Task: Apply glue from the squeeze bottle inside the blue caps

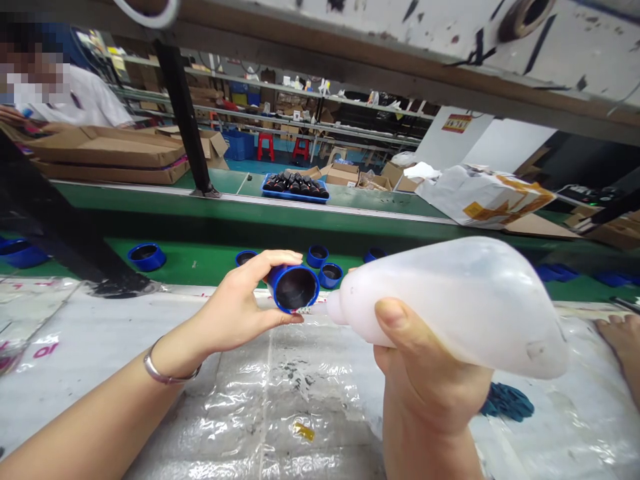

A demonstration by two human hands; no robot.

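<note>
My left hand [245, 300] holds a blue-rimmed cup [296, 289] on its side, its dark opening facing me. Wrapped in my right hand [425, 360] is a translucent white squeeze bottle [450, 300], tilted so its nozzle points left at the cup's rim. Whether the nozzle touches the rim I cannot tell. Just behind the held cup, two similar blue cups [331, 275] [317, 255] stand on the green belt.
A black post [183, 113] rises at the left. More blue cups [147, 256] line the green belt [200, 257]. Beyond lies a blue tray [295, 195] of black parts. A teal cloth [509, 401] lies at right, near another person's hand [620, 333]. Someone in white [95, 97] is at upper left.
</note>
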